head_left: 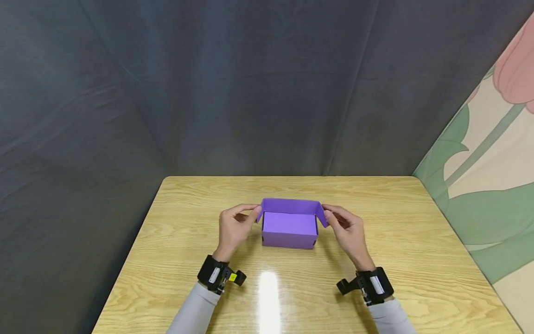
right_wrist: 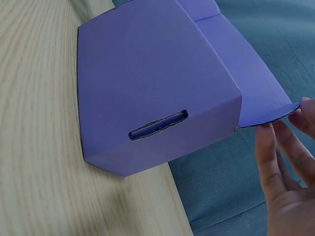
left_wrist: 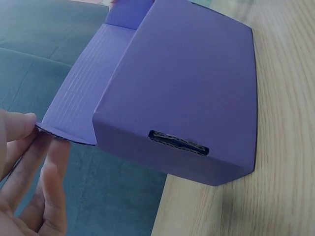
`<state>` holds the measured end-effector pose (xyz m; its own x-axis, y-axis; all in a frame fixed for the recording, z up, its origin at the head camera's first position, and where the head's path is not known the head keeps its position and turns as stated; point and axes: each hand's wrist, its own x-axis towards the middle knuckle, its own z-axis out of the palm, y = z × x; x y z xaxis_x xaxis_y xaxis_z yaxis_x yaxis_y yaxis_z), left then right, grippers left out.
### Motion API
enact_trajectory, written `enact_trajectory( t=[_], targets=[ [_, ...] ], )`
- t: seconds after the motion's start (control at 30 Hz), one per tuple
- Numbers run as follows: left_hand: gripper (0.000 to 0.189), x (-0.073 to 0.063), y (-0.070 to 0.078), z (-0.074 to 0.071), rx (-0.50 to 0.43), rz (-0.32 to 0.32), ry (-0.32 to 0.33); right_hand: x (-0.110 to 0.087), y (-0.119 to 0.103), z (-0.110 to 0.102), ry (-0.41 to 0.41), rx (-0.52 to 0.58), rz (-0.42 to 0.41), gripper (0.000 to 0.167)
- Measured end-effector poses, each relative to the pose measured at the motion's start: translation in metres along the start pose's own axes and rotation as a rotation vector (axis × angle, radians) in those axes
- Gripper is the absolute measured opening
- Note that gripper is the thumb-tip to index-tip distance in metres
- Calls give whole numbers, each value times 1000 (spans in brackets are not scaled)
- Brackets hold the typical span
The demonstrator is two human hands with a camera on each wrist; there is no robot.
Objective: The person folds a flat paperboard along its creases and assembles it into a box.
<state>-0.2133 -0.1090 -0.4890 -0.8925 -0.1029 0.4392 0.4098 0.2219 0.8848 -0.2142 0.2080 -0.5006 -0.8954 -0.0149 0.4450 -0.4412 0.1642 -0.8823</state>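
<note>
A purple cardboard box (head_left: pixel 289 240) sits near the middle of the wooden table with its lid (head_left: pixel 292 205) raised along the far side. My left hand (head_left: pixel 234 228) pinches the lid's left side flap (left_wrist: pixel 69 135) between thumb and fingers. On the other side, my right hand (head_left: pixel 348 232) pinches the right side flap (right_wrist: pixel 270 116) the same way. Both flaps angle out from the lid toward me. A narrow slot is cut low in each end of the box, showing in both wrist views.
The wooden table (head_left: pixel 179 241) ends at a dark curtain (head_left: pixel 258 93) behind and to the left. A floral cloth (head_left: pixel 492 199) hangs along the right side. Each wrist wears a black strap with a small camera (head_left: pixel 238 278).
</note>
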Motion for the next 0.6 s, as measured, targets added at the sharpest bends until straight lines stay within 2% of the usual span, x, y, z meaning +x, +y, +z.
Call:
enact_trajectory(
  t=[0.3,0.6],
  targets=[
    [22,2,1,0,-44,-58,-114,1,-1,-1,-86,-26,16,34],
    [32,4,3,-4,-2,-130,-223,0,-3,1,-133,30,-9,39]
  ],
)
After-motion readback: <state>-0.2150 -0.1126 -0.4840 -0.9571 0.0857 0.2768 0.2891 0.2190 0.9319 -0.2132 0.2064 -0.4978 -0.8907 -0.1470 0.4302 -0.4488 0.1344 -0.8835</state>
